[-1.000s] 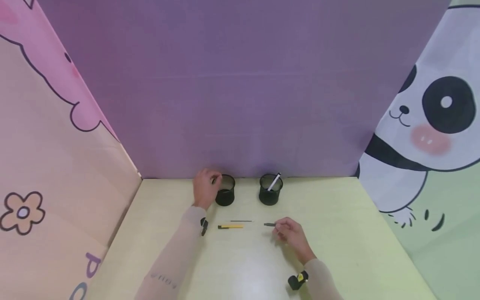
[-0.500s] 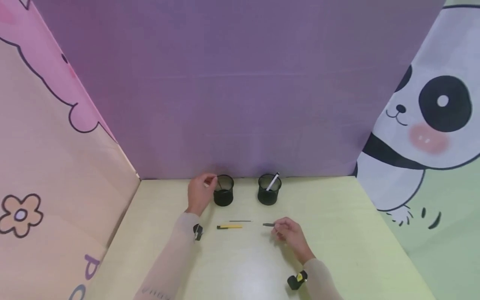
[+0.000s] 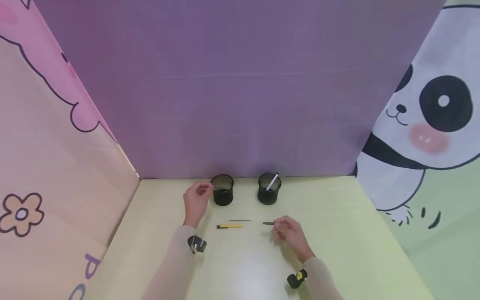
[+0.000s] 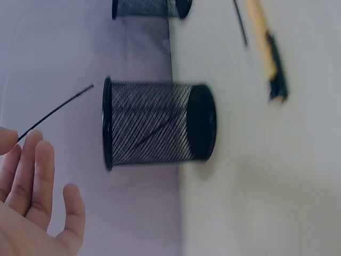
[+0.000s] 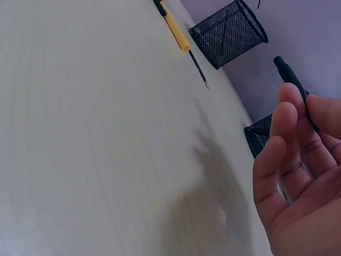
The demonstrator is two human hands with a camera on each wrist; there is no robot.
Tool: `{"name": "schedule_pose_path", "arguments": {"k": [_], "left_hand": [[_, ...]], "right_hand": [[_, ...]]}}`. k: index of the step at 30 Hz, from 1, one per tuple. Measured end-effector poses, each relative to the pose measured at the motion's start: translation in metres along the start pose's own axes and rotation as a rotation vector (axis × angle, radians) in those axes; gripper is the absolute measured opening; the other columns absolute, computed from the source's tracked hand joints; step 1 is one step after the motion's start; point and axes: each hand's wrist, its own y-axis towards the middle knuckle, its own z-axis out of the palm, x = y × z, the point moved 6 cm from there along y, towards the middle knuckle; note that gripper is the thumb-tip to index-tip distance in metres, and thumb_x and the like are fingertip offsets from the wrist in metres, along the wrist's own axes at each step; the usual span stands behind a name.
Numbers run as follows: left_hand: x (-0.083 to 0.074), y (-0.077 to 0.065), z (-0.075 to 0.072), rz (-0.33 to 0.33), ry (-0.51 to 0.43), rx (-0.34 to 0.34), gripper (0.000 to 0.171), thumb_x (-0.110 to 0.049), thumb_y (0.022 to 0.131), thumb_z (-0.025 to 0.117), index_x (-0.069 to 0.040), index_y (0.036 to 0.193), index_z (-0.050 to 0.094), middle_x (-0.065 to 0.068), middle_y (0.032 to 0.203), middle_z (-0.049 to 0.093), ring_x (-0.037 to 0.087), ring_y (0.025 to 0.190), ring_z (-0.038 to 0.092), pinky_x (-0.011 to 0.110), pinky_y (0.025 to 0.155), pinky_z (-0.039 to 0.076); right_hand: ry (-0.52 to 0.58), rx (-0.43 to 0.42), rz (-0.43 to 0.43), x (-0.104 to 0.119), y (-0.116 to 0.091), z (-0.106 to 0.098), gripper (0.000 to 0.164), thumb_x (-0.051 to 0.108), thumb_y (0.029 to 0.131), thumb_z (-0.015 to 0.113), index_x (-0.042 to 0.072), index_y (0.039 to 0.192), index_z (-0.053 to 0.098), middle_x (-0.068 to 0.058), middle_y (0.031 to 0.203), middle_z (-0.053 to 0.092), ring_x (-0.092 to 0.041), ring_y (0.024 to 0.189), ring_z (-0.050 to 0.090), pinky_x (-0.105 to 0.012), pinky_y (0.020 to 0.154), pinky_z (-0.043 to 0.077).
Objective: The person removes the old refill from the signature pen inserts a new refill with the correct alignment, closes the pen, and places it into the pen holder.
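A thin black stick [image 4: 56, 112] is pinched near one end by the left hand [image 3: 196, 203], its free end just above the rim of the near mesh cup [image 3: 223, 198]. Gripped so far from its tip, it could swivel and snag on that rim. The right hand [image 3: 293, 238] pinches a black tube [image 5: 290, 74]; a loosened pinch could drop it beside the yellow tube [image 3: 230, 226] and dark rod [image 3: 241, 220]. Beyond, a white pen [image 3: 272, 182] leans in another cup [image 3: 268, 198].
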Motion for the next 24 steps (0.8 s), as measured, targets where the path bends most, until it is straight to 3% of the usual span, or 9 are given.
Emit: {"name": "schedule_pose_path", "arguments": {"k": [3, 6, 11, 16, 24], "left_hand": [[0.009, -0.012, 0.002, -0.068, -0.071, 0.025, 0.009, -0.024, 0.095, 0.075, -0.016, 0.099, 0.075, 0.004, 0.095, 0.078, 0.025, 0.085, 0.072, 0.034, 0.075, 0.058], [0.016, -0.021, 0.004, -0.088, -0.12, 0.042, 0.014, -0.025, 0.096, 0.073, -0.013, 0.102, 0.075, 0.007, 0.096, 0.078, 0.033, 0.085, 0.072, 0.036, 0.076, 0.059], [0.03, -0.034, 0.007, -0.126, -0.179, 0.036, 0.02, -0.021, 0.1, 0.068, -0.004, 0.108, 0.073, 0.016, 0.097, 0.076, 0.033, 0.08, 0.071, 0.032, 0.073, 0.059], [0.044, -0.047, 0.009, -0.168, -0.228, 0.009, 0.018, -0.015, 0.1, 0.066, 0.0, 0.107, 0.074, 0.016, 0.094, 0.076, 0.035, 0.079, 0.071, 0.026, 0.07, 0.059], [0.054, -0.062, 0.017, -0.228, -0.241, 0.008, 0.02, -0.016, 0.101, 0.064, 0.0, 0.11, 0.073, 0.013, 0.097, 0.076, 0.015, 0.073, 0.069, 0.023, 0.074, 0.059]], "right_hand": [[-0.01, -0.001, -0.005, 0.003, 0.001, 0.0, 0.022, 0.008, 0.098, 0.062, -0.006, 0.116, 0.062, -0.008, 0.088, 0.075, -0.019, 0.077, 0.063, -0.03, 0.074, 0.057], [-0.013, -0.004, -0.008, 0.005, 0.001, 0.0, 0.022, 0.007, 0.099, 0.063, -0.006, 0.116, 0.062, -0.007, 0.087, 0.075, -0.018, 0.076, 0.064, -0.03, 0.073, 0.057], [-0.01, -0.002, -0.01, 0.007, 0.001, 0.001, 0.019, 0.007, 0.099, 0.062, -0.005, 0.114, 0.063, -0.007, 0.087, 0.075, -0.018, 0.076, 0.064, -0.03, 0.073, 0.057], [-0.02, 0.01, -0.018, 0.007, 0.003, 0.002, 0.018, 0.008, 0.099, 0.063, -0.004, 0.113, 0.064, -0.006, 0.087, 0.075, -0.018, 0.076, 0.064, -0.03, 0.074, 0.057], [-0.02, 0.015, -0.022, 0.008, 0.005, 0.005, 0.022, 0.008, 0.098, 0.063, -0.007, 0.115, 0.062, -0.007, 0.088, 0.075, -0.019, 0.077, 0.065, -0.03, 0.073, 0.058]]}}
